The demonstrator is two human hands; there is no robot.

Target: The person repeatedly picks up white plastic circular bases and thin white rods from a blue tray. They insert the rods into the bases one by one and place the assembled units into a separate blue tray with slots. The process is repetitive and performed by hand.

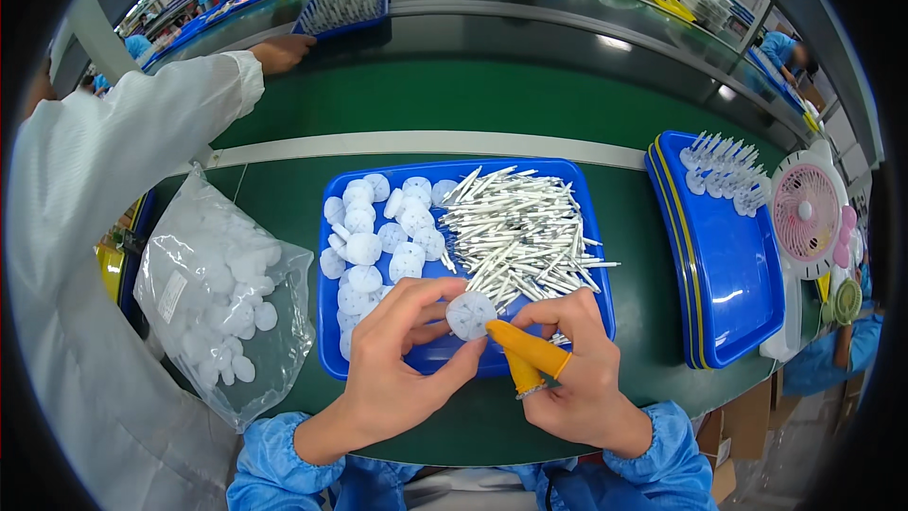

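Note:
Between the thumb and fingers of my left hand (402, 360) is a round, translucent white plastic disc (470, 315), its flat face showing. My right hand (572, 369) wears yellow finger cots (534, 352) and pinches at the disc's right edge; anything small behind those fingertips is hidden. Both hands are over the near side of a blue tray (594, 298). Loose white discs (363, 248) fill its left part. On its right lies a heap of thin white pen-like sticks (520, 232).
To the left is a clear plastic bag (222, 293) of discs. A white-sleeved person (142, 132) reaches across to a blue tray (345, 9) on the far line. Stacked blue trays (728, 312), one with sticks standing in discs, and a pink fan (806, 206) are on the right.

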